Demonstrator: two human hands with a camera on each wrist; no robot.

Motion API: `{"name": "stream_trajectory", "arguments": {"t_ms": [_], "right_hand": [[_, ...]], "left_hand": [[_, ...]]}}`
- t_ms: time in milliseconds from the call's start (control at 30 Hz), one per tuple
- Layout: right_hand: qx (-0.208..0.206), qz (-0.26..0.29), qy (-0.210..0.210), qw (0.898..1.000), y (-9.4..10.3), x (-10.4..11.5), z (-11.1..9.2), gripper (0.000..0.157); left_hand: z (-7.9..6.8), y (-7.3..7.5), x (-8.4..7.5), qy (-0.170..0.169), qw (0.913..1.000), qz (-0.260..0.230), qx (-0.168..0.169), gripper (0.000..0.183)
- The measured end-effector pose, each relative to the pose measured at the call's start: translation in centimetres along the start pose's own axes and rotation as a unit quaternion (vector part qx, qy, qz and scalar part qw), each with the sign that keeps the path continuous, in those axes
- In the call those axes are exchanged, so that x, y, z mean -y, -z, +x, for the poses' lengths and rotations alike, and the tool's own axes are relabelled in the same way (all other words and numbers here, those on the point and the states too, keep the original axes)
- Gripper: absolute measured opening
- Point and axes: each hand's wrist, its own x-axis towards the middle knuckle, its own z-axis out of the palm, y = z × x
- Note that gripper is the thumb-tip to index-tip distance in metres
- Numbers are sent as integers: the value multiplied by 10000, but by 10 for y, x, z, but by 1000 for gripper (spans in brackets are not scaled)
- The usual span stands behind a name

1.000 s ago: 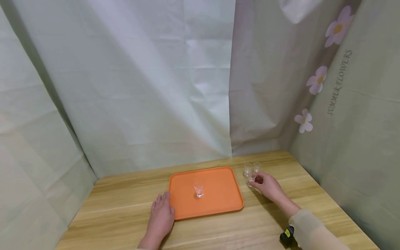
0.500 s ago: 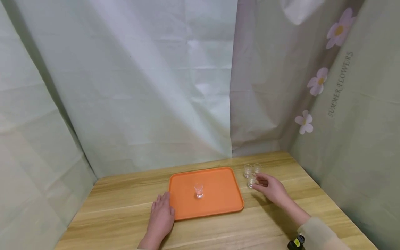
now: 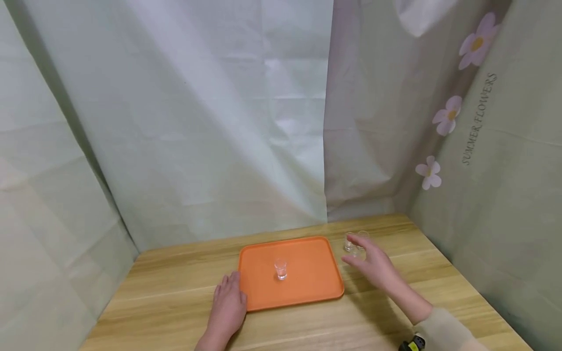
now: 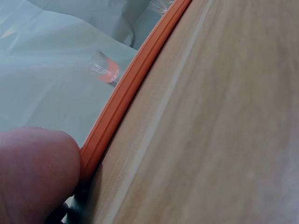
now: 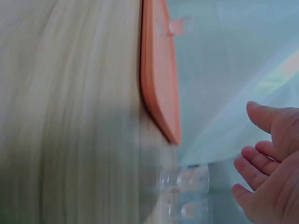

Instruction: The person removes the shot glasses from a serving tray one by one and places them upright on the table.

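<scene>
In the head view a small clear shot glass [image 3: 280, 269] stands upright on the orange tray [image 3: 307, 282]. My left hand [image 3: 226, 307] rests at the tray's left edge, fingers extended; the left wrist view has its thumb [image 4: 39, 170] right against the orange rim. Beyond the tray's right side, three similar shot glasses [image 3: 348, 243] stand close together on the table. Over them hovers my right hand [image 3: 373, 263], thumb and fingers spread apart, holding nothing, partly covering the glasses. The right wrist view catches two of these glasses [image 5: 194, 179] below that hand [image 5: 275, 163].
The wood-grain table [image 3: 175, 278] is enclosed by pale green curtains [image 3: 219, 122] at the back and both sides. Flowers and lettering decorate the right curtain. A black device with a yellow mark [image 3: 412, 344] sits at the right sleeve.
A second ago my right fingers were closed at the front glass of the cluster. They have since come away and spread wide above the glasses. My left hand and the tray stay put.
</scene>
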Motion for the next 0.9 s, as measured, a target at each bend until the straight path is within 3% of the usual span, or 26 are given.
{"name": "stream_trajectory", "arguments": {"t_ms": [367, 633, 900], "right_hand": [[741, 269, 232, 9966, -42, 30, -1, 66], [1831, 818, 451, 9786, -68, 29, -11, 72], [1949, 995, 573, 9741, -91, 29, -10, 72]], "left_hand": [[-2, -2, 2, -19, 10000, 52, -22, 54], [-1, -7, 1, 6, 10000, 11, 84, 55], [-1, -3, 2, 90, 9999, 60, 58, 55]]}}
